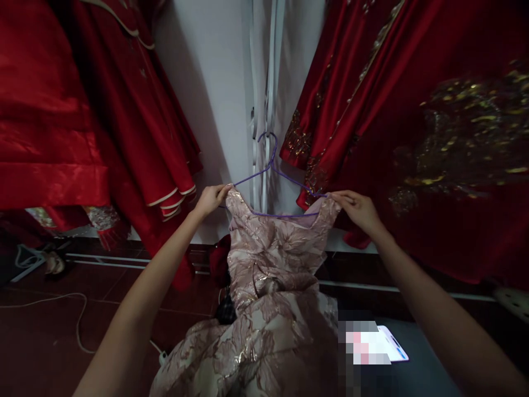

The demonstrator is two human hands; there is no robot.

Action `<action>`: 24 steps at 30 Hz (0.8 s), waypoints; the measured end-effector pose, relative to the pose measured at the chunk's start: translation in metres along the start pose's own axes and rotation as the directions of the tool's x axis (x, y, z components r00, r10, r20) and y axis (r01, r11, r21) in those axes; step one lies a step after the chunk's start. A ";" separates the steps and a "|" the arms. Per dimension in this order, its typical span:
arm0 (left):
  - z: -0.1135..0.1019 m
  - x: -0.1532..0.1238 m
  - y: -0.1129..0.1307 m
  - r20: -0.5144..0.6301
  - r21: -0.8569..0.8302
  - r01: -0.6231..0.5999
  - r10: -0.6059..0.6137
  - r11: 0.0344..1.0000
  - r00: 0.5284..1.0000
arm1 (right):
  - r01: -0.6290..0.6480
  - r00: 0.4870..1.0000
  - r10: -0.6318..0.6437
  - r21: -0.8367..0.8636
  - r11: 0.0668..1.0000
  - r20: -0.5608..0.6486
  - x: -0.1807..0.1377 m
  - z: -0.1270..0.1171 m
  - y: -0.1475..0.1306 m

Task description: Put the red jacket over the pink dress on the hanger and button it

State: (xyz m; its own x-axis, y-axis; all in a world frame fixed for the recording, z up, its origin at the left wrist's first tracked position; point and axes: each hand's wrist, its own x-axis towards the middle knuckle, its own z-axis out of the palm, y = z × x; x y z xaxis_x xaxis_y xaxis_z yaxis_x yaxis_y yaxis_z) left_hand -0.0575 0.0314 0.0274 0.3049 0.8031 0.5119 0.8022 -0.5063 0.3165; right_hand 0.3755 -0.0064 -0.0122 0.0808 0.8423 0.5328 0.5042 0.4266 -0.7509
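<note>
A pale pink dress (273, 248) with a shiny floral pattern hangs on a purple wire hanger (285, 215) in the middle of the head view. My left hand (212, 198) pinches the dress's left shoulder strap by the end of the hanger. On the other side, my right hand (356, 207) grips the right strap between thumb and fingers, close to the opposite hanger end. The hanger's hook points up in front of the white wall. The skirt spreads out toward me at the bottom of the view.
Red garments (136, 110) hang on the left, and red gold-trimmed garments (339, 99) on the right. A lit phone (394, 344), partly blurred out, lies at lower right. A white cable (80, 320) runs over the dark floor, with a low white rail (103, 262) behind it.
</note>
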 end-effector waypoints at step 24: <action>0.102 -0.050 0.118 0.156 0.170 -0.418 0.395 0.892 0.905 | -0.063 0.983 0.071 0.054 0.997 -0.170 -0.080 0.047 -0.008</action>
State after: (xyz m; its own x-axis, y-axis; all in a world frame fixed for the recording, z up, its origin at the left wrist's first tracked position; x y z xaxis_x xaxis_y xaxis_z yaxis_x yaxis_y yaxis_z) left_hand 0.0743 -0.0361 -0.0423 0.6731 0.5763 0.4635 0.6752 -0.7346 -0.0673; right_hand 0.3248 -0.0617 -0.0676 0.2613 0.8026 0.5362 0.4507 0.3898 -0.8031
